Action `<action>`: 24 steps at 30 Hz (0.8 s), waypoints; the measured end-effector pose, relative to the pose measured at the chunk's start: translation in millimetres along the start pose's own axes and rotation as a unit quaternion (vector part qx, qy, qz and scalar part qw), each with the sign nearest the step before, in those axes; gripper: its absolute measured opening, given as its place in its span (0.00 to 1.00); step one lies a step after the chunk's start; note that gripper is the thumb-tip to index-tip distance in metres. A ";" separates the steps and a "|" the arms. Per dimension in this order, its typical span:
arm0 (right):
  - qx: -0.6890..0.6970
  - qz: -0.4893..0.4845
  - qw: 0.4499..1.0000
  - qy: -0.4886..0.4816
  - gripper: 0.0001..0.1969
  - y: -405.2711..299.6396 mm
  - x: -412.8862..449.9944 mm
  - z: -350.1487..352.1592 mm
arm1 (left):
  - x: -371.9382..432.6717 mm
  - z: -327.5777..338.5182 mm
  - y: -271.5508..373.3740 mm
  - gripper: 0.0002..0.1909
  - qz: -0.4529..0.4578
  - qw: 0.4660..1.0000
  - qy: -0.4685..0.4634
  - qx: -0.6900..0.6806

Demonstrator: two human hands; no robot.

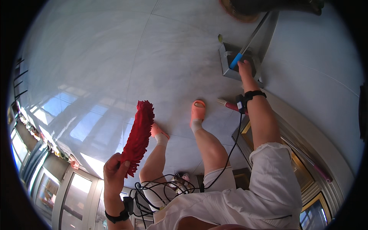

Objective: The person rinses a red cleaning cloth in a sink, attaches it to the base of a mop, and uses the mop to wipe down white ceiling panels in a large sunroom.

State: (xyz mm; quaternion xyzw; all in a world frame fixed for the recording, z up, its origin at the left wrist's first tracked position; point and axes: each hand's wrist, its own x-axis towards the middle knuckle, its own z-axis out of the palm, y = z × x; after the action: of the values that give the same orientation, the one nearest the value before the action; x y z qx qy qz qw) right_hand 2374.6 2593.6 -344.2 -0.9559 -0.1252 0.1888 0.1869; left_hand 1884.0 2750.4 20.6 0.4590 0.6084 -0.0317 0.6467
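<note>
My left hand (116, 169) pinches one end of a red chenille duster or mop cover (139, 135) between thumb and fingers. The cover's shaggy length points up and away over the floor. On the far right, my right hand (245, 69) is stretched out over a grey box-shaped dustpan (230, 73). Its fingers are at the blue grip (236, 61) of a metal pole (254, 33). Whether they close around that grip I cannot tell. The pole slants up to the right, its far end hidden by a dark object.
A broom with a maroon head (231, 106) and a maroon handle end (323, 174) leans along gold-trimmed panels (300, 169) at right. A black cable (230, 155) links my wristbands. Beyond the dustpan are a leaf (220, 38) and a large dark object (270, 7).
</note>
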 end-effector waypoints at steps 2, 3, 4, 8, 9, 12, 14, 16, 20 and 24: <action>-0.010 0.090 0.996 -0.001 0.23 -13.7 12.7 15.0 | 15.8 3.0 -10.3 0.03 -0.015 1.000 0.013 0.003; -0.007 0.096 0.995 -0.002 0.23 -19.3 14.8 18.9 | 21.8 5.8 -12.6 0.03 -0.015 1.000 0.012 0.009; 0.033 0.130 0.990 -0.052 0.24 -22.5 18.0 21.5 | 26.1 8.0 -12.2 0.03 -0.028 0.999 0.011 0.010; 0.350 0.166 0.916 -0.099 0.19 43.3 66.6 42.0 | 54.3 15.1 -10.8 0.03 -0.020 0.999 -0.034 0.023; 0.352 0.168 0.915 -0.102 0.19 40.4 64.2 49.1 | 56.4 13.6 -11.9 0.03 -0.010 0.998 -0.042 0.033; 0.430 0.184 0.883 -0.032 0.11 13.5 42.0 39.7 | 52.1 18.7 -3.8 0.03 -0.024 0.999 -0.021 0.014; 0.381 0.225 0.896 -0.029 0.08 -2.2 26.0 14.7 | 45.6 16.5 -0.8 0.03 -0.022 1.000 -0.018 0.013; 0.381 0.214 0.899 -0.019 0.08 -2.1 15.8 -9.3 | 38.0 14.9 2.6 0.03 -0.015 1.000 -0.021 0.007; 0.380 0.167 0.910 -0.020 0.09 5.0 9.1 -59.6 | 23.6 12.7 14.0 0.03 0.013 1.000 -0.027 0.010; 0.356 0.148 0.922 -0.012 0.08 -0.8 -21.8 -108.8 | 0.3 5.8 23.0 0.04 0.034 0.999 -0.026 0.018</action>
State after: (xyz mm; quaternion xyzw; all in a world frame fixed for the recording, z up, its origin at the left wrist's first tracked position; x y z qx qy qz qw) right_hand 2399.2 2553.7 -243.6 -0.8314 0.0912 0.2583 0.4835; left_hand 1902.3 2760.1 32.1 0.4903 0.5745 -0.0326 0.6545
